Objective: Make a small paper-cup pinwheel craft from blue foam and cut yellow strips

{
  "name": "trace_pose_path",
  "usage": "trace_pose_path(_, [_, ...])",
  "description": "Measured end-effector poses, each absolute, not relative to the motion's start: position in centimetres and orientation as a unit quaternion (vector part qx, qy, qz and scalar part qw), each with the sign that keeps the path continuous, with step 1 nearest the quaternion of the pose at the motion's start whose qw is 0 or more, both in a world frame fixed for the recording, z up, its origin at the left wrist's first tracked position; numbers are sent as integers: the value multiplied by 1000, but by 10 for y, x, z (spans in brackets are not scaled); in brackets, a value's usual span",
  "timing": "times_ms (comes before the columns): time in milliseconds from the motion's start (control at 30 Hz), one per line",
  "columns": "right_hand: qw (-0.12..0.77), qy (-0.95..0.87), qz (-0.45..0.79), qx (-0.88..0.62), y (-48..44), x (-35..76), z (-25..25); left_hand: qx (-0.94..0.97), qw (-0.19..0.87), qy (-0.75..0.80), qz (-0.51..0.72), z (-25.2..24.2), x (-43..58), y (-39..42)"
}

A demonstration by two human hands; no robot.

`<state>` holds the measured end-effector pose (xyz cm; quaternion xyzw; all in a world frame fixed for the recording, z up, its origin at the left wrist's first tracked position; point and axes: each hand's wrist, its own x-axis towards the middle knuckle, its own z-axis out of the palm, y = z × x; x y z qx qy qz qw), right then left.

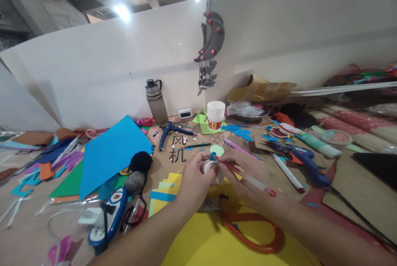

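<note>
My left hand (197, 179) is closed around a small white round thing (208, 167); the fingers cover much of it, and I cannot tell its kind. In my right hand (245, 167) is a red pen (256, 181) with a clear barrel, its tip end pointing left at a small blue paper piece (213, 156) by the left fingertips. Just beyond the fingers lies a light green paper circle (216, 149). Scissors with orange handles (274, 237) rest on yellow paper (198, 241) below my hands, their blades partly hidden.
Paper cups (216, 113) stand stacked at the back beside a grey bottle (156, 103) and blue pliers (169, 131). Blue card (114, 154) and yarn balls (135, 181) lie left. A blue glue gun (310, 167) with a cord and a white marker (288, 173) lie right.
</note>
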<state>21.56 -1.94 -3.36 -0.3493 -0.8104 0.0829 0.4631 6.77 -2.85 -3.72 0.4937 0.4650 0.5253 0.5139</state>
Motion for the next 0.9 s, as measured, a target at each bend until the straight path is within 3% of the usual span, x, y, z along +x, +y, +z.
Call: trace_pose_path(900, [460, -798, 73, -383, -18, 217, -29, 444, 561, 461, 525, -30, 67, -31])
